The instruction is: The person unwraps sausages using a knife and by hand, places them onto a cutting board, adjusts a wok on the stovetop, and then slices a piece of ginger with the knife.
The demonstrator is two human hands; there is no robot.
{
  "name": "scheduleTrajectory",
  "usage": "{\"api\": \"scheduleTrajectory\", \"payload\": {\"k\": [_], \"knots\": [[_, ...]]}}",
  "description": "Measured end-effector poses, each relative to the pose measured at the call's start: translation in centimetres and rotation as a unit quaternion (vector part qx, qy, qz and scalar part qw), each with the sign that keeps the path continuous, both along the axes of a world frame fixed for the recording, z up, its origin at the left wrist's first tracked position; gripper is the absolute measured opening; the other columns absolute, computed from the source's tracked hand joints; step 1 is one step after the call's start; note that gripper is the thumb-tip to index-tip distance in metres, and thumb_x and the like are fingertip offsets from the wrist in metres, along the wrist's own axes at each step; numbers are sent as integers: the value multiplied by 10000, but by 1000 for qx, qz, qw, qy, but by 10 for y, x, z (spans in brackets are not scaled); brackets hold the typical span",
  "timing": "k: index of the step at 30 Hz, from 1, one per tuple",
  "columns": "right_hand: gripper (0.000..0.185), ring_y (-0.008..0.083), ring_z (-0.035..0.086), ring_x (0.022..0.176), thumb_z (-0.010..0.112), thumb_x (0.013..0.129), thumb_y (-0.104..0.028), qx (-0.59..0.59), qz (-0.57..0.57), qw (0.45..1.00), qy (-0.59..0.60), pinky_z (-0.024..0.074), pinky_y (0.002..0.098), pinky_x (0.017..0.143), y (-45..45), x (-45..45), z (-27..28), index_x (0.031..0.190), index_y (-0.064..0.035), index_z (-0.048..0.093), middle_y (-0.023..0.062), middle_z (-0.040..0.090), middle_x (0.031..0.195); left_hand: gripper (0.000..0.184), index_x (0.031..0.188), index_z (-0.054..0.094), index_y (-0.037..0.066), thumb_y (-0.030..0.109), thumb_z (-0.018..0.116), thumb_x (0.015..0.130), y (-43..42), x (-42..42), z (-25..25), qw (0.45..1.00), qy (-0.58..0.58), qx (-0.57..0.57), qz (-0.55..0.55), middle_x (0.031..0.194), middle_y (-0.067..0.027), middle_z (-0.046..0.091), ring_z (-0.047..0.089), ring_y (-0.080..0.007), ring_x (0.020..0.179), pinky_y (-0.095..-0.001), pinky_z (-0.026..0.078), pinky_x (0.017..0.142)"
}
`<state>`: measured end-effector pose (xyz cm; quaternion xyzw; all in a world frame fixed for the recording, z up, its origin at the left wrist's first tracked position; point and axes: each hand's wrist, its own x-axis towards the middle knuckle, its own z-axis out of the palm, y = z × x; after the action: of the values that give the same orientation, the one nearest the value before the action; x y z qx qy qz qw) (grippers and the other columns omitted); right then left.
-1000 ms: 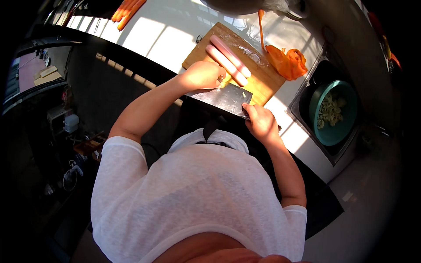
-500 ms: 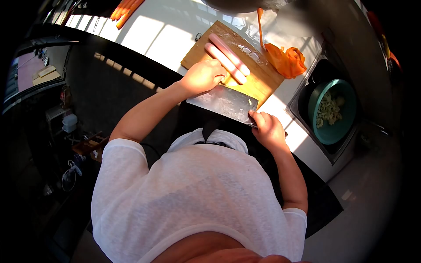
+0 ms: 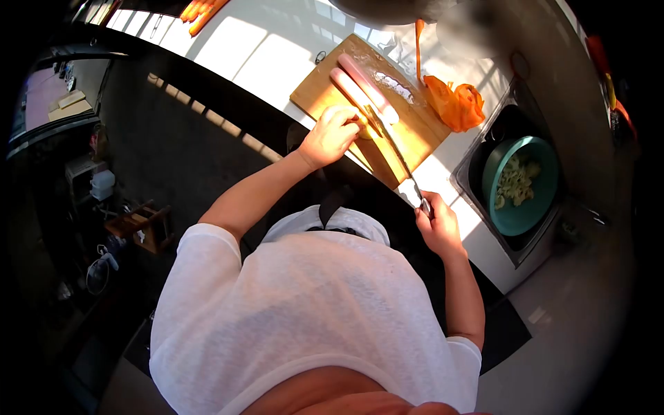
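My right hand [image 3: 438,223] is closed round the handle of a cleaver [image 3: 399,153]. Its blade is seen nearly edge-on, upright over the wooden cutting board [image 3: 315,90]. My left hand [image 3: 333,137] is at the board's near edge, fingers bent and pressed on a small yellowish piece [image 3: 366,131] beside the blade; the fingers partly cover it, and its kind is unclear. Beyond the blade, two long pink sausages [image 3: 370,88] lie side by side on the board. Some whitish, shiny scraps or wet film lie near them.
An orange plastic bag [image 3: 454,104] sits right of the board. In the sink [image 3: 462,173] rests a teal basin [image 3: 527,220] with pale cut vegetables [image 3: 515,181]. Carrots [image 3: 203,14] lie at the counter's far left. A large metal bowl or pan [image 3: 384,8] stands at the back.
The cleaver has turned from lying flat near the board's front edge to upright across the board. My left hand has shifted slightly down, its fingers now on the yellowish piece.
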<state>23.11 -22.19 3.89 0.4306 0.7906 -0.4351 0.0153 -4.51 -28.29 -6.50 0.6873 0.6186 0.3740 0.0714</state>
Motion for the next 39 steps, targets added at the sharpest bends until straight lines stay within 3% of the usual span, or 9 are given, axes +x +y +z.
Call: {"api": "scheduleTrajectory", "payload": {"k": [17, 20, 23, 27, 32, 34, 36, 37, 39], "knots": [[283, 147, 516, 543, 594, 777, -63, 13, 35, 999, -9, 437, 273, 540, 19, 9, -13, 1053, -19, 549, 64, 539, 629, 145, 839, 585, 48, 84, 628, 706, 0, 7, -17, 999, 31, -17, 29, 987, -107, 544, 494, -293, 1002, -381, 429, 863], [285, 169, 536, 565, 597, 781, -67, 12, 30, 999, -31, 448, 285, 559, 16, 5, -7, 1058, -21, 546, 80, 554, 660, 148, 839, 591, 51, 79, 629, 699, 1, 9, -18, 999, 32, -22, 34, 987, -102, 547, 494, -292, 1005, -380, 430, 865], [307, 296, 620, 725, 599, 805, -124, 17, 50, 997, -63, 493, 364, 665, 9, -3, 0, 1094, -49, 527, 163, 619, 872, 175, 848, 601, 55, 81, 638, 678, 1, 10, -18, 998, 42, -29, 39, 991, -96, 550, 490, -291, 1018, -383, 430, 873], [307, 346, 612, 768, 602, 814, -137, 92, 108, 988, -58, 496, 407, 669, 5, -22, -1, 1092, -58, 498, 176, 608, 933, 228, 848, 613, 61, 93, 659, 626, -1, 9, -21, 993, 73, -87, 25, 985, -89, 555, 483, -290, 1018, -397, 424, 892], [294, 371, 603, 758, 568, 818, -119, 82, 118, 988, -58, 493, 429, 676, 13, -43, -12, 1091, -46, 486, 196, 600, 910, 194, 792, 619, 69, 99, 663, 605, -1, 11, -11, 995, 71, -49, 53, 924, -84, 555, 486, -287, 920, -390, 434, 850], [295, 380, 600, 756, 558, 812, -107, 74, 124, 988, -63, 492, 436, 679, 13, -52, -23, 1090, -41, 482, 203, 597, 906, 286, 850, 613, 64, 64, 668, 569, -7, 11, -20, 981, 77, -177, 31, 958, -96, 551, 494, -318, 949, -406, 436, 802], [311, 388, 596, 765, 548, 790, -85, 93, 165, 980, -61, 492, 435, 678, 16, -57, -41, 1087, -30, 475, 214, 595, 907, 257, 821, 603, 61, 61, 657, 569, -5, 10, -24, 992, 56, -106, 39, 919, -100, 543, 494, -318, 892, -409, 436, 758], [346, 389, 593, 764, 568, 764, -76, 97, 160, 982, -36, 493, 427, 674, 17, -55, -38, 1093, -27, 470, 216, 596, 907, 120, 650, 573, 86, 131, 672, 599, -5, 10, -23, 991, 76, -103, 46, 776, -68, 525, 483, -272, 796, -375, 436, 729], [310, 381, 597, 763, 574, 794, -91, 105, 143, 984, -12, 496, 416, 666, 16, -50, -35, 1082, -28, 478, 216, 599, 904, 166, 775, 607, 71, 90, 654, 617, -6, 11, -12, 994, 76, -60, 48, 862, -77, 547, 501, -277, 863, -372, 445, 769]]}}
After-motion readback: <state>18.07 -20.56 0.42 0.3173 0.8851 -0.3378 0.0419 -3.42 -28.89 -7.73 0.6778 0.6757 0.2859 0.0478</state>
